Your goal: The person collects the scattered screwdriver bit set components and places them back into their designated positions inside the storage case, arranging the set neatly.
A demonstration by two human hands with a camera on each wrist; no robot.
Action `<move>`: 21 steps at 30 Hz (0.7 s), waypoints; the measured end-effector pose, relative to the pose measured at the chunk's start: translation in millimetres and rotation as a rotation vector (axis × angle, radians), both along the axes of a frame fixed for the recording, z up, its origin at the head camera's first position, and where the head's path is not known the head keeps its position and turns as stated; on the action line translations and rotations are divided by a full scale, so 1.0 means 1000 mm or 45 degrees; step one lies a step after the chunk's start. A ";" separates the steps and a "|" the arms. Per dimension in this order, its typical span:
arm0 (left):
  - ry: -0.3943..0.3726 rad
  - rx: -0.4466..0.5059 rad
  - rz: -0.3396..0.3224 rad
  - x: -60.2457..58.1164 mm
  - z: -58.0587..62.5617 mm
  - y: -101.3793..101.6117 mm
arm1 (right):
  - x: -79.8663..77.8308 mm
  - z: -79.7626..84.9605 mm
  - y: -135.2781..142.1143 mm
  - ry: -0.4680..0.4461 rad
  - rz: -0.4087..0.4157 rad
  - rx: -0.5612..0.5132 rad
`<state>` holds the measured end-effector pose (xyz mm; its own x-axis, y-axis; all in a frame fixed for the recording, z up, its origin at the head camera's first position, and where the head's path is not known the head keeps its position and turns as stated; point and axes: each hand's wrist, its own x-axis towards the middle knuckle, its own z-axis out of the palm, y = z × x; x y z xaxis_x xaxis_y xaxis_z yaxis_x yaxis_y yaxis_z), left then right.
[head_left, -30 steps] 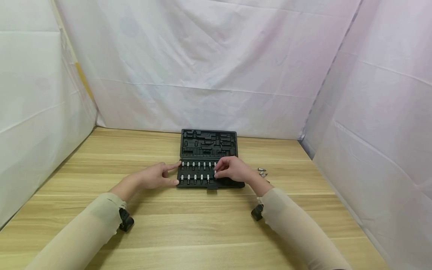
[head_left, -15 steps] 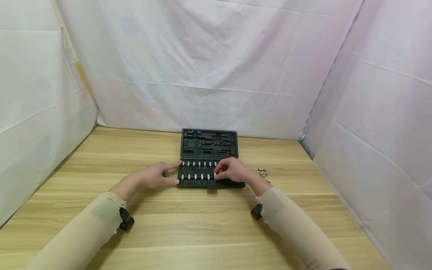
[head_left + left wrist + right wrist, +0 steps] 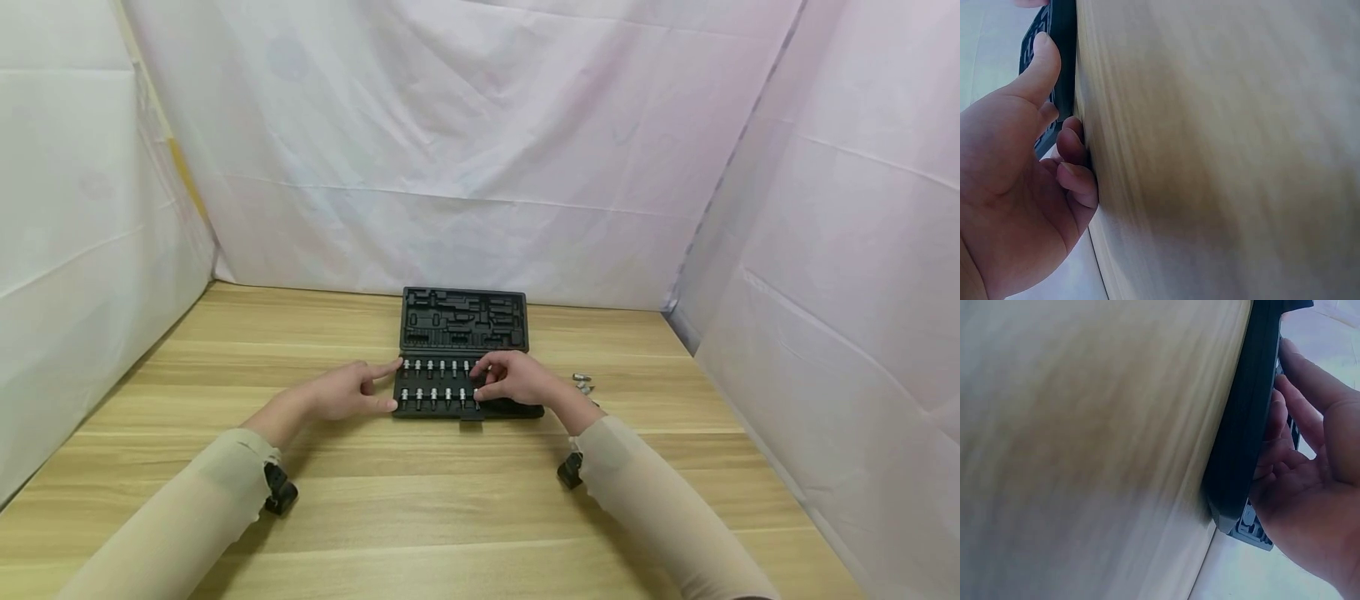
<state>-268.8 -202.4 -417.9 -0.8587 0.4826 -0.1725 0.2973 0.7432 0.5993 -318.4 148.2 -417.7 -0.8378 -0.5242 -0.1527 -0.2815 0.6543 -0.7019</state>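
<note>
In the head view a black case (image 3: 512,412) lies unfolded, its moulded lid at the back. Two rows of silver bit sockets (image 3: 433,398) stand in the near half. My left hand (image 3: 341,392) rests at the case's left side, index finger and thumb spread against its corners. Over the near half is my right hand (image 3: 517,379). Its thumb touches the top of the rightmost visible bit socket (image 3: 477,404) in the front row, with the index finger apart from it. That hand hides the right part of the case. The right wrist view shows its fingers (image 3: 1310,425) behind the case wall.
A few loose bit sockets (image 3: 582,383) lie on the wooden table (image 3: 420,508) to the right of the case, partly behind the right wrist. White cloth (image 3: 465,150) hangs around the back and sides.
The bit socket that my right hand pinched has gone down into the front row. My index finger has lifted away from the thumb. My left hand has stayed still.
</note>
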 end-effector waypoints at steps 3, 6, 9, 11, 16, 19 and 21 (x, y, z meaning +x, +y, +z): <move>0.014 -0.008 -0.009 0.000 -0.001 -0.001 | -0.003 -0.002 0.000 0.013 0.005 0.016; 0.022 -0.022 -0.012 -0.001 -0.002 -0.002 | -0.004 -0.003 -0.002 0.007 0.013 0.039; 0.021 -0.020 -0.022 -0.002 -0.003 -0.002 | -0.005 -0.002 -0.003 0.012 0.019 0.069; 0.017 -0.018 -0.021 -0.002 -0.004 -0.003 | -0.005 -0.002 -0.004 0.021 0.020 0.088; 0.012 -0.002 -0.019 -0.003 -0.004 -0.003 | -0.004 0.002 -0.006 0.023 0.015 0.104; 0.002 0.016 -0.032 -0.005 -0.005 -0.003 | -0.004 0.003 -0.005 -0.003 0.018 0.086; -0.008 0.027 -0.033 -0.005 -0.005 -0.003 | -0.004 0.003 -0.004 -0.019 0.024 0.069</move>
<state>-273.9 -205.2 -422.5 -0.8447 0.5085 -0.1671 0.3129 0.7225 0.6165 -322.3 144.5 -414.2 -0.8253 -0.5306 -0.1934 -0.2841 0.6860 -0.6698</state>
